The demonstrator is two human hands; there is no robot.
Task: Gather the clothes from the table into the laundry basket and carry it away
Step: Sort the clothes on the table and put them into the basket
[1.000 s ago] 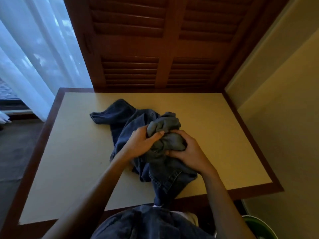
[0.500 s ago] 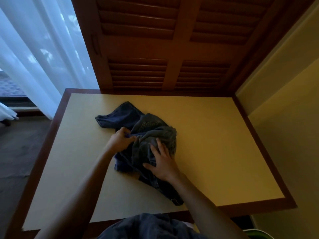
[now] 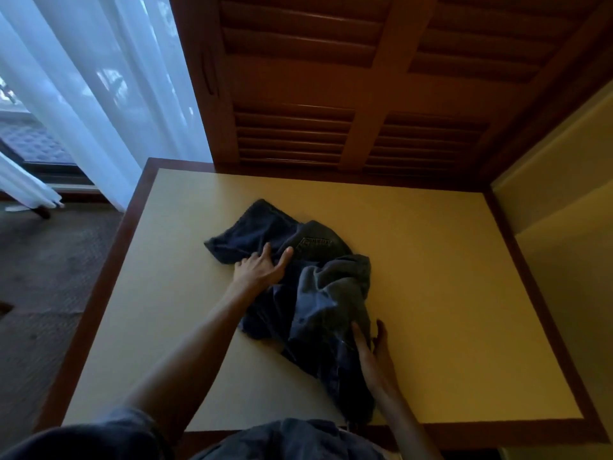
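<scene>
A pile of clothes lies in the middle of the table (image 3: 464,293): dark blue jeans (image 3: 258,234) spread to the far left, with a crumpled grey-blue garment (image 3: 331,293) on top at the right. One part of the pile trails down to the table's near edge. My left hand (image 3: 262,270) rests flat on the jeans with its fingers spread. My right hand (image 3: 373,350) lies edge-on against the pile's right side, fingers straight and touching the cloth. No laundry basket is in view.
The table has a dark wooden rim (image 3: 109,277) and stands against brown louvred shutters (image 3: 331,111). A yellow wall (image 3: 564,227) closes the right side. White curtains (image 3: 83,78) and carpeted floor (image 3: 43,277) are at the left.
Both hands have let go of the bunched cloth and spread apart. The left moved out onto the jeans, the right to the pile's right edge. The pile has flattened out.
</scene>
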